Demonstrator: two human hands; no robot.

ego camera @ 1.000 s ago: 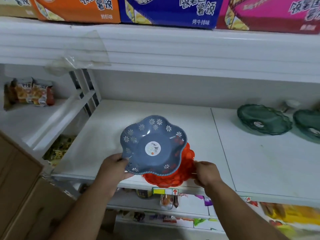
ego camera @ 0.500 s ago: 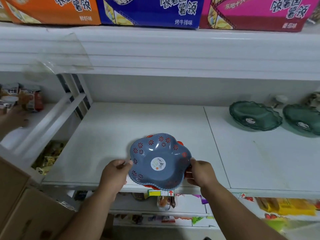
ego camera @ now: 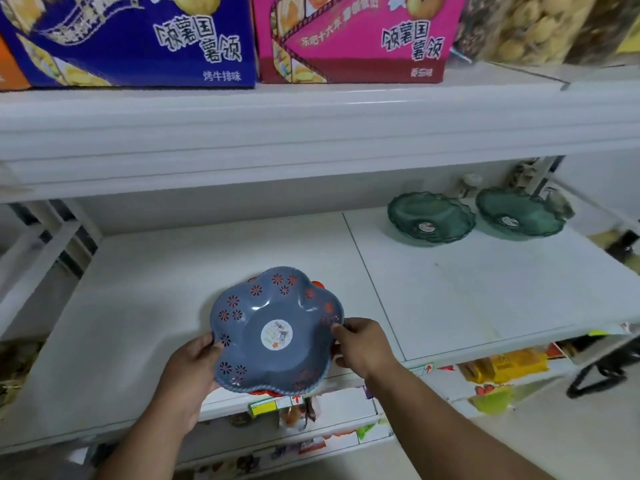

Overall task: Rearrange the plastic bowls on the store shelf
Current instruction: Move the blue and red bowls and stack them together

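A blue flower-shaped plastic bowl [ego camera: 273,330] with cut-out flowers and a round sticker lies nested in a red bowl [ego camera: 317,284], of which only slivers show at the rim. The stack sits at the front edge of the white shelf [ego camera: 145,306]. My left hand [ego camera: 194,372] grips the stack's left rim. My right hand [ego camera: 360,342] pinches its right rim. Two dark green translucent bowls [ego camera: 431,216] [ego camera: 519,216] stand side by side at the shelf's back right.
Blue [ego camera: 131,39] and pink [ego camera: 353,36] snack cartons stand on the shelf above, a bag of snacks [ego camera: 540,26] to their right. Packaged goods [ego camera: 505,365] fill the lower shelf. A white bracket frame [ego camera: 45,237] bounds the shelf on the left.
The blue bowl was lowered onto the red bowl, which it now almost fully covers. My view has shifted to the right, bringing both green bowls further into the picture.
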